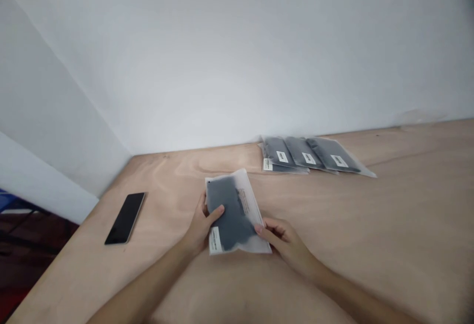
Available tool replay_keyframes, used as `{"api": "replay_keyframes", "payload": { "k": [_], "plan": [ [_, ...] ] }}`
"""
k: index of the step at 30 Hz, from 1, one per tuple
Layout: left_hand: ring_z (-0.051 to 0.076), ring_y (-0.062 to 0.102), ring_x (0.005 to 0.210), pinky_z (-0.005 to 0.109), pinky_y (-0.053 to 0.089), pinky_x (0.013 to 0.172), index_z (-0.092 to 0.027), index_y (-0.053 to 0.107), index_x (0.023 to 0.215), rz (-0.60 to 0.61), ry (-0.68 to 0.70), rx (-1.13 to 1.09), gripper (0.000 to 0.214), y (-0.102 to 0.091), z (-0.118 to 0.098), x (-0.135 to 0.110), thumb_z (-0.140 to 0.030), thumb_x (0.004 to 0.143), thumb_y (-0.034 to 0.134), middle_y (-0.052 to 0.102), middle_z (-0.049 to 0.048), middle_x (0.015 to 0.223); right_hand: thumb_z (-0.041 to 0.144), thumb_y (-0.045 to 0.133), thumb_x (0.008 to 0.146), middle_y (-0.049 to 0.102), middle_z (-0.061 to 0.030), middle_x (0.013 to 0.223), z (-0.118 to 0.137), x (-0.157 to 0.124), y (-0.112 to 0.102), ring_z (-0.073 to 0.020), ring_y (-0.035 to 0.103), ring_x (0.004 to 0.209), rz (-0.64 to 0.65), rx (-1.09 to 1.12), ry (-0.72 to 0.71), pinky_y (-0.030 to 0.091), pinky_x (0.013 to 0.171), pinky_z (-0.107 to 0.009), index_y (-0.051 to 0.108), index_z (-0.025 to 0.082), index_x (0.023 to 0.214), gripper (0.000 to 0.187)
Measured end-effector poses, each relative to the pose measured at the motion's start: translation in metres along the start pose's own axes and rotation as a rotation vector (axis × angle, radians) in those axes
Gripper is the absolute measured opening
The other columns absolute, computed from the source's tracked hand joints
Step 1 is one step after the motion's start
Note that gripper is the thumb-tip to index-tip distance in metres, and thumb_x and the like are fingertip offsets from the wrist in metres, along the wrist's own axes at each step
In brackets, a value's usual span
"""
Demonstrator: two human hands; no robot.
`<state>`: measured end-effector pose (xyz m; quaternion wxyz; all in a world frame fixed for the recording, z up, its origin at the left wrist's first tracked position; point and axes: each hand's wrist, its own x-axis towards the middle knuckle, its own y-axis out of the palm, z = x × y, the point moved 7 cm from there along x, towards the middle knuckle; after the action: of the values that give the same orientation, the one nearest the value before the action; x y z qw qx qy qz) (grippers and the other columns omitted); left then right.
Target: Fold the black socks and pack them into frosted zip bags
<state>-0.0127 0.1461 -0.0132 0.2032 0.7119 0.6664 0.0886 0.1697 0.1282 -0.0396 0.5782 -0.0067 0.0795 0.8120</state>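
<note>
The frosted plastic pouch (237,215) is between the two hands and touching both, so neither hand is nearer; its long axis runs away from the wrists and leans a little toward the left hand's side at the far end. The left hand (202,222) holds the pouch by its left edge, thumb laid across the front and the other fingers mostly hidden behind. The right hand (283,240) has a narrow pinch on the opposite edge, close to the near right corner, its thumb on the face. Whether the pouch touches the wooden tabletop (177,176) beneath the hands I cannot tell. The plastic is milky and see-through, with a dark grey flat insert (231,225) showing inside, nearer the left hand's edge, and a pale margin along the right hand's edge. A white printed label (216,240) sits at the near corner just below the left thumb, and lines of reddish print (244,201), too small to read, run beyond the right thumb. Out past the right hand, well apart, lies an overlapping row of similar labelled pouches (307,155); left of the left hand, also apart, rests a black-screened smartphone (126,218).
</note>
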Motion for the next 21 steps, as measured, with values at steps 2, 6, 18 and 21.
{"api": "replay_keyframes", "payload": {
  "k": [2, 6, 18, 21],
  "plan": [
    [0.025, 0.07, 0.099, 0.037, 0.057, 0.088, -0.02, 0.057, 0.127, 0.018, -0.046, 0.011, 0.069, 0.0, 0.002, -0.003, -0.04, 0.071, 0.091, 0.07, 0.0113, 0.117, 0.075, 0.068, 0.077, 0.05, 0.0018, 0.057, 0.001, 0.0, -0.002, -0.0136, 0.045, 0.052, -0.015, 0.003, -0.008, 0.035, 0.05, -0.027, 0.063, 0.021, 0.066, 0.056],
    [0.026, 0.071, 0.095, 0.035, 0.057, 0.083, -0.021, 0.06, 0.128, 0.124, -0.154, 0.039, 0.07, 0.004, 0.007, -0.009, -0.036, 0.068, 0.093, 0.072, 0.0102, 0.114, 0.077, 0.058, 0.085, 0.043, 0.0034, 0.055, 0.002, 0.002, -0.014, -0.0126, 0.037, 0.051, -0.161, 0.009, -0.046, 0.029, 0.048, -0.027, 0.053, 0.023, 0.064, 0.059],
    [0.032, 0.072, 0.094, 0.037, 0.052, 0.086, -0.019, 0.079, 0.096, 0.251, -0.357, 0.107, 0.045, -0.01, 0.026, -0.004, -0.055, 0.071, 0.084, 0.078, 0.0095, 0.088, 0.068, 0.066, 0.081, 0.039, 0.0057, 0.056, 0.007, 0.005, -0.013, -0.0121, 0.033, 0.051, -0.147, 0.004, -0.024, 0.027, 0.049, -0.026, 0.052, 0.024, 0.065, 0.049],
    [0.033, 0.073, 0.087, 0.039, 0.053, 0.084, -0.019, 0.078, 0.083, 0.29, -0.396, 0.177, 0.05, -0.02, 0.021, 0.0, -0.068, 0.076, 0.072, 0.076, 0.0087, 0.077, 0.063, 0.069, 0.079, 0.04, 0.0058, 0.056, 0.005, 0.006, -0.013, -0.0117, 0.033, 0.051, -0.126, 0.012, -0.018, 0.027, 0.05, -0.026, 0.053, 0.023, 0.065, 0.045]
  ]
}}
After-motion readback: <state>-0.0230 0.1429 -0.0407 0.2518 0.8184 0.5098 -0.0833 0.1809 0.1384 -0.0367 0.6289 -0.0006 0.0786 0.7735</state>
